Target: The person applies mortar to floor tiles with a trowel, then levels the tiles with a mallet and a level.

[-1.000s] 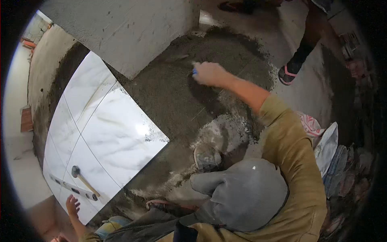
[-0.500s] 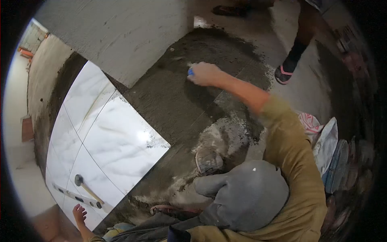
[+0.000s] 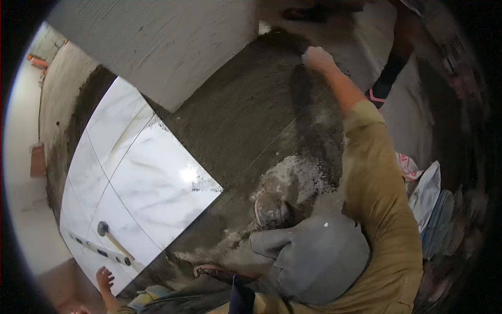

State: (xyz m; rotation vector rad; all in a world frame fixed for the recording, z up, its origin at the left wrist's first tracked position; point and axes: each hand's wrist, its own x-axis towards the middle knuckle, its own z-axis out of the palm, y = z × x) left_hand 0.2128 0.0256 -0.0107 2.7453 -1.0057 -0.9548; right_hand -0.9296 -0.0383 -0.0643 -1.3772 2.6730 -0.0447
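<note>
My right hand (image 3: 318, 58) reaches far out over the dark wet mortar bed (image 3: 246, 115), fist closed on a blue-handled tool that the fingers now hide. The olive sleeve (image 3: 376, 172) runs back from it toward me. My left hand (image 3: 104, 278) rests at the lower left with fingers spread, at the edge of the white marble tiles (image 3: 151, 183), holding nothing. A spirit level (image 3: 99, 249) and a rubber mallet (image 3: 103, 229) lie on the tiles just above that hand.
A grey plastered wall corner (image 3: 157, 42) juts in above the tiles. Another person's leg and pink sandal (image 3: 380, 93) stand at the mortar's far right edge. A mortar-caked shoe (image 3: 271, 209) sits mid-floor. Bags and cloth (image 3: 426, 193) pile up on the right.
My right hand has swept from the middle of the mortar bed up and to the right, to its far edge. The left hand has stayed by the tile edge.
</note>
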